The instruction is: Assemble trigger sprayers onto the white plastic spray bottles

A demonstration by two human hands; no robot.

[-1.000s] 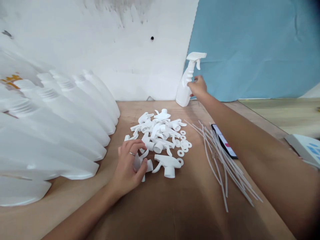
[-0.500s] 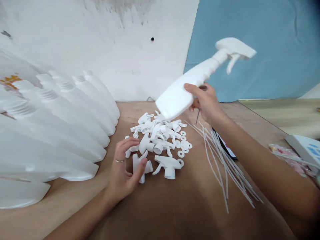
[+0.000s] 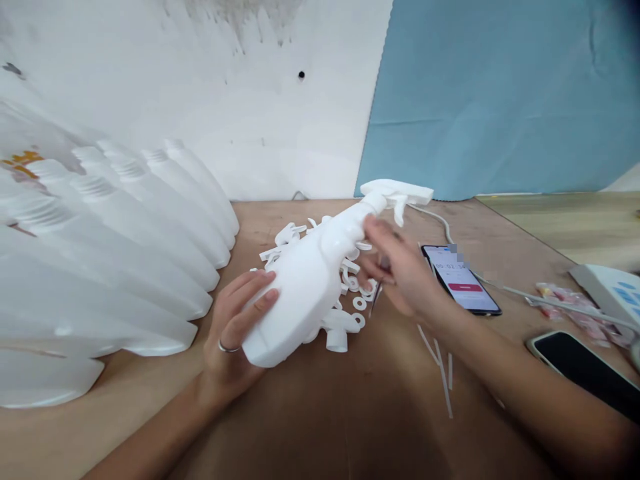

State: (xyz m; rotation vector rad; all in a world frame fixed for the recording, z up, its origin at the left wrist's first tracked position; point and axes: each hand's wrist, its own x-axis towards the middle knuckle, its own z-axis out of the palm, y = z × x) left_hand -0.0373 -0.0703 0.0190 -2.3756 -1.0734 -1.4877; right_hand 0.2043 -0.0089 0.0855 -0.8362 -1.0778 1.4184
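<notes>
1. A white spray bottle (image 3: 300,280) hangs tilted above a wooden tabletop (image 3: 350,427), at twelve o'clock from the person; its fitted sprayer head (image 3: 395,191) points toward one o'clock, its base toward seven.
2. The left hand (image 3: 240,333), ring on one finger, grasps the bottle near its base.
3. The right hand (image 3: 407,273) curls its fingers around a slim metal tool (image 3: 375,300), fingertips at the bottle's neck; whether they also grip the neck, I cannot tell.
4. Loose sprayer heads (image 3: 337,339) lie beneath the bottle, flat washers (image 3: 359,304) just beside them.
5. Open-necked white bottles (image 3: 175,247) crowd ten to eleven o'clock.
6. A lit phone (image 3: 460,280) lies at one o'clock; thin tubes (image 3: 443,380), partly hidden by the right arm, lie nearer the person.
7. At two o'clock, a dark-screened phone (image 3: 585,373) lies near small pink packets (image 3: 575,310).
</notes>
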